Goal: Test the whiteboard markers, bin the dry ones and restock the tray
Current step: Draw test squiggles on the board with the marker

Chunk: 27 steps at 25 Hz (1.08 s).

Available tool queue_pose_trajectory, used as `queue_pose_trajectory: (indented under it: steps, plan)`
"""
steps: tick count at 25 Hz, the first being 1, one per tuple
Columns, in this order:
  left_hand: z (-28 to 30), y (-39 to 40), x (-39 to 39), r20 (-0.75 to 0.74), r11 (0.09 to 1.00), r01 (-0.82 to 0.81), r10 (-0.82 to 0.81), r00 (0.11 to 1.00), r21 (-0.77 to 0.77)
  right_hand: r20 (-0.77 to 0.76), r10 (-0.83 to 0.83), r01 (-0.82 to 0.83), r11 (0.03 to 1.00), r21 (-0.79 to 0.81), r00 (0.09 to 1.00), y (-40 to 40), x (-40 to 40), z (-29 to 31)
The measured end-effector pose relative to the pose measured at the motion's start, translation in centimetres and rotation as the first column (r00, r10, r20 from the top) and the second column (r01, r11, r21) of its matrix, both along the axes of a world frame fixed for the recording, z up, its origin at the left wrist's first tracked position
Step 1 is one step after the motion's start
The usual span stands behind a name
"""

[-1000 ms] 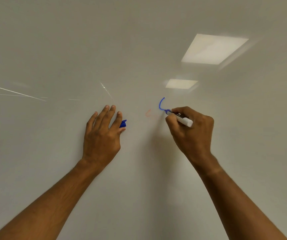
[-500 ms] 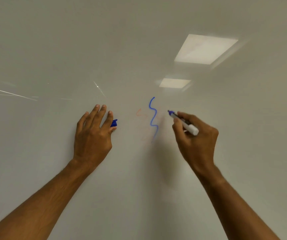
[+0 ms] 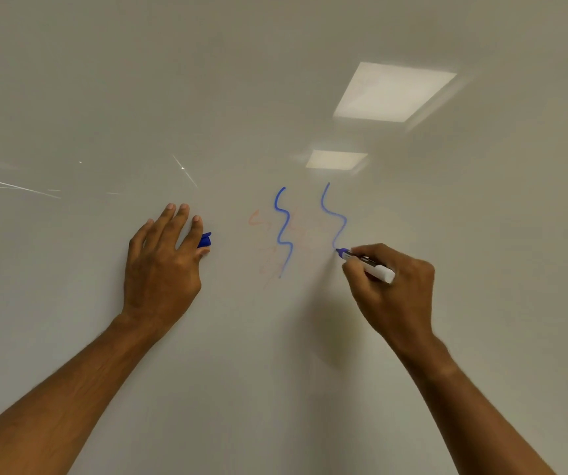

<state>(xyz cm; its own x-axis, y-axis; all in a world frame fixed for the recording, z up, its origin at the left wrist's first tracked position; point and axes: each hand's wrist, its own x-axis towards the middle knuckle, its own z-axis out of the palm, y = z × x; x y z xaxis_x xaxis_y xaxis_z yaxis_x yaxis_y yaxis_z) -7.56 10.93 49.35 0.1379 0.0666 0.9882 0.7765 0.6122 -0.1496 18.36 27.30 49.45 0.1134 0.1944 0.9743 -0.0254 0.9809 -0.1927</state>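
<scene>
Blue marker [image 3: 366, 262] gripped in right hand [image 3: 392, 286], tip on whiteboard [image 3: 104, 97]; left hand [image 3: 161, 269] pinches blue cap [image 3: 205, 240].

No legible text, label, brand or number anywhere; dark print on marker [image 3: 368, 264] barrel too blurred to read.

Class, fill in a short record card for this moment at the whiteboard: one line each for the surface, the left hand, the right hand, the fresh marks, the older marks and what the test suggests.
Surface: whiteboard, with ceiling lights reflected in it
Left hand: fingers laid on the board, blue marker cap held at the thumb
Right hand: grips the blue marker, tip on the board
Fresh marks: two blue squiggles, the right one ending at the tip
Older marks: faint orange traces
Test verdict: ink is solid, so the marker probably is not dry
</scene>
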Motion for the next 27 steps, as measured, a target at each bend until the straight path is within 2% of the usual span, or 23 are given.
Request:
queue_pose_trajectory:
  steps: [3, 4, 7, 8, 11, 13, 15, 19, 22, 24, 27]
  plan:
    - [-0.1, 0.0, 0.1, 0.006, 1.000, 0.010, -0.010, 1.000, -0.004, 0.091, 0.071, -0.067, 0.996, -0.050, 0.993, -0.4, 0.8, -0.9]
    - [-0.1, 0.0, 0.2, 0.009, 1.000, 0.011, -0.011, 1.000, -0.001, 0.079, 0.086, -0.083, 0.996, -0.037, 0.993, -0.3, 1.0, -0.5]
    - [-0.1, 0.1, 0.4, 0.018, 1.000, 0.020, -0.020, 1.000, -0.007, -0.117, 0.087, -0.093, 0.994, -0.051, 0.989, 1.3, 1.4, 2.6]
    - [-0.1, 0.1, 0.4, 0.020, 1.000, 0.021, -0.021, 1.000, -0.009, -0.138, 0.082, -0.091, 0.994, -0.062, 0.987, 1.8, 1.4, 3.8]
    - [-0.1, -0.1, 0.5, 0.029, 1.000, 0.017, -0.016, 0.999, -0.020, -0.076, 0.048, -0.050, 0.998, -0.026, 0.996, 2.6, 1.0, 5.8]
    - [-0.1, -0.2, 0.4, 0.024, 1.000, 0.012, -0.012, 1.000, -0.025, -0.036, 0.063, -0.063, 0.998, -0.002, 0.997, 2.5, 1.1, 5.3]
    - [-0.1, -0.2, 0.5, 0.023, 1.000, 0.013, -0.013, 1.000, -0.029, -0.061, 0.010, -0.010, 1.000, -0.001, 0.998, 2.7, 1.7, 3.7]
    - [0.0, -0.1, 0.5, 0.019, 1.000, 0.012, -0.012, 1.000, -0.024, 0.027, -0.059, 0.061, 0.993, -0.097, 0.998, 2.8, 3.2, -0.1]
    - [-0.1, 0.0, 0.6, 0.021, 0.999, 0.021, -0.021, 1.000, -0.025, 0.020, 0.099, -0.094, 0.980, -0.176, 0.995, 2.4, 3.5, -2.2]
    - [-0.1, -0.2, 0.8, 0.023, 0.999, 0.036, -0.035, 0.999, -0.028, -0.029, 0.243, -0.243, 0.944, -0.222, 0.970, 2.1, 3.3, -3.1]
    - [-0.6, -0.7, 1.5, 0.024, 0.998, 0.055, -0.054, 0.998, -0.029, -0.031, 0.385, -0.378, 0.883, -0.277, 0.922, 1.5, 2.9, -4.3]
